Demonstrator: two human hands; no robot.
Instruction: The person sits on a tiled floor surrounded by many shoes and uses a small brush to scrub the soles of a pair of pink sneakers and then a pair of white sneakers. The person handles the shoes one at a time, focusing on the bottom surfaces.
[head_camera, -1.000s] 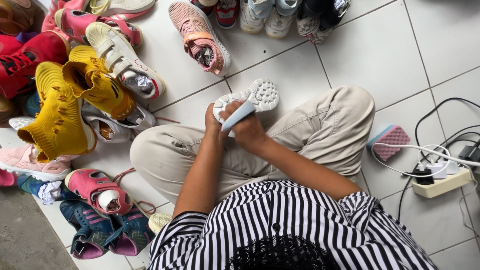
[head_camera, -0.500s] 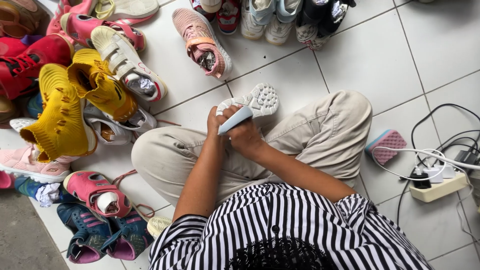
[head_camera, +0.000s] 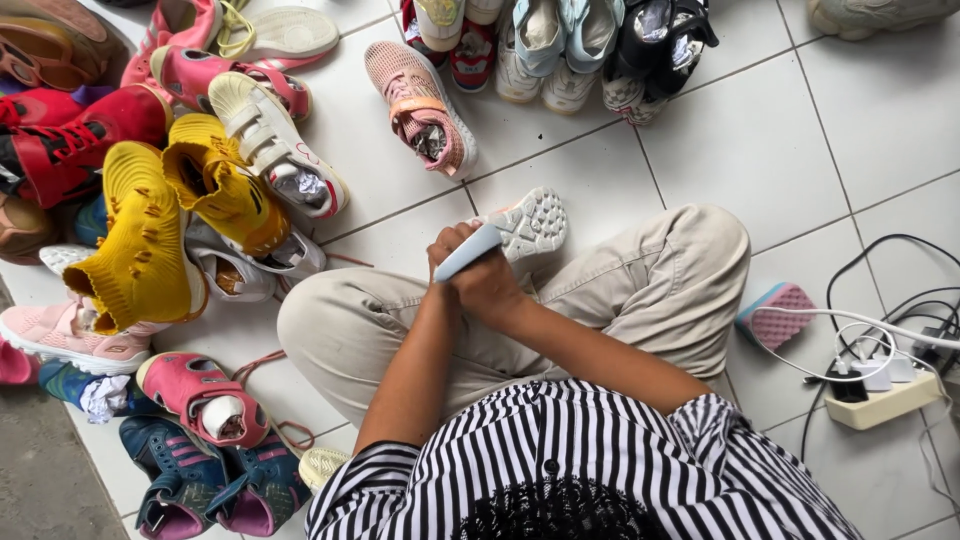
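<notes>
I sit cross-legged on the white tiled floor in beige trousers (head_camera: 640, 290), both hands meeting above my lap. My left hand (head_camera: 450, 243) grips a small white shoe (head_camera: 532, 222) whose studded sole faces up and to the right. Just below it, my right hand (head_camera: 492, 292) is closed around a light blue handle (head_camera: 468, 253), apparently a brush, pressed against the shoe. The shoe's upper and the tool's head are hidden behind my fingers.
Several shoes lie at the left: yellow knit ones (head_camera: 140, 240), red ones (head_camera: 70, 140), pink sandals (head_camera: 200, 400). A pink sneaker (head_camera: 420, 105) and more shoes sit at the top. A pink sponge (head_camera: 775, 315) and a power strip (head_camera: 885, 400) with cables are at the right.
Both hands and the white shoe have stayed together over my lap. The shoe has turned a little in my grip, and my view has shifted slightly.
</notes>
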